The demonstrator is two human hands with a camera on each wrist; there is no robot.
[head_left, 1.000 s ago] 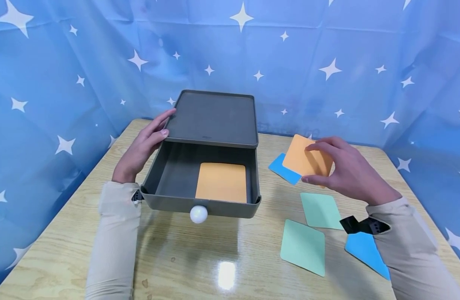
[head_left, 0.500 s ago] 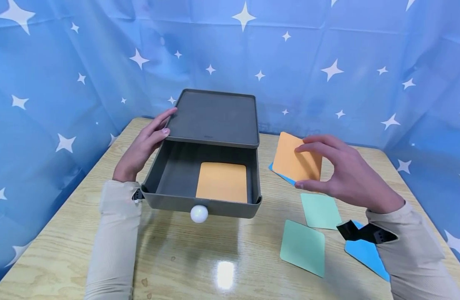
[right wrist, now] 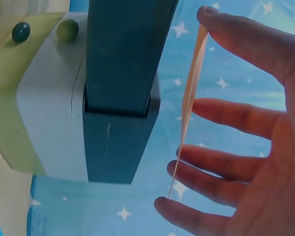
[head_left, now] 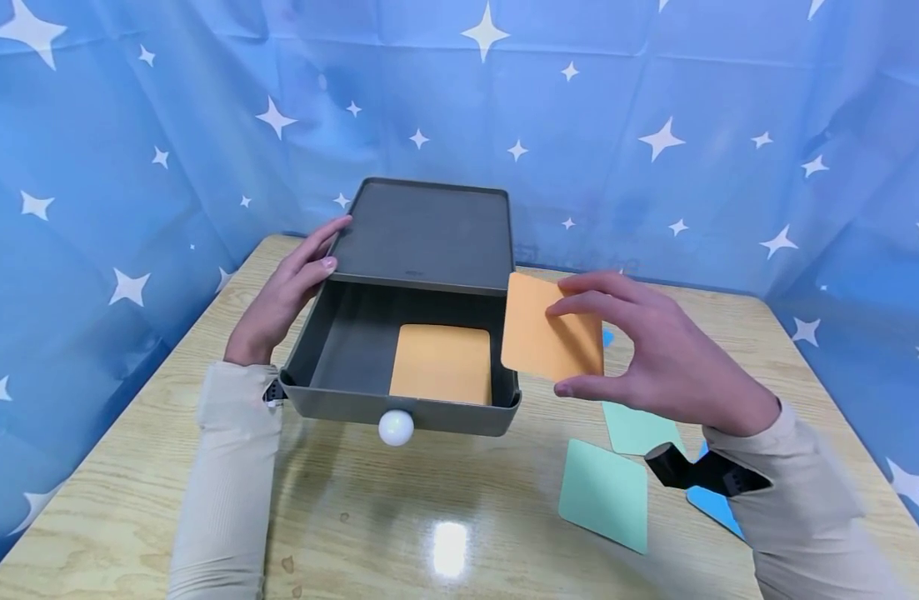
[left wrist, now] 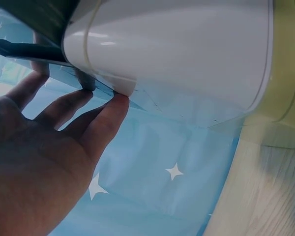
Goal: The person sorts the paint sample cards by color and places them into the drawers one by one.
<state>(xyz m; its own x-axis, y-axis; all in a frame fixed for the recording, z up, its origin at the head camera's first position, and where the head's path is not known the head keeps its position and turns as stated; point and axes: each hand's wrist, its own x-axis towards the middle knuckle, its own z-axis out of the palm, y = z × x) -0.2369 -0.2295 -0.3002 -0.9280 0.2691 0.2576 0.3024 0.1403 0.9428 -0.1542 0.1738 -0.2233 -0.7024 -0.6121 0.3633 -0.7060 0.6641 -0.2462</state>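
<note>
Currently an orange card (head_left: 551,337) sits pinched by its edges in the right hand (head_left: 657,358), thumb below, fingertips above, held tilted in the air just beside the right wall of the open drawer (head_left: 332,350). Second orange card (head_left: 441,364) lies flat inside the drawer, right half. White knob (head_left: 396,427) on drawer front. Left hand (head_left: 287,292) rests with straight fingers against the left side of the grey box (head_left: 429,237), holding nothing. On the wooden table (head_left: 399,517): two green cards (head_left: 605,493), blue cards (head_left: 714,504) partly hidden by the right arm.
</note>
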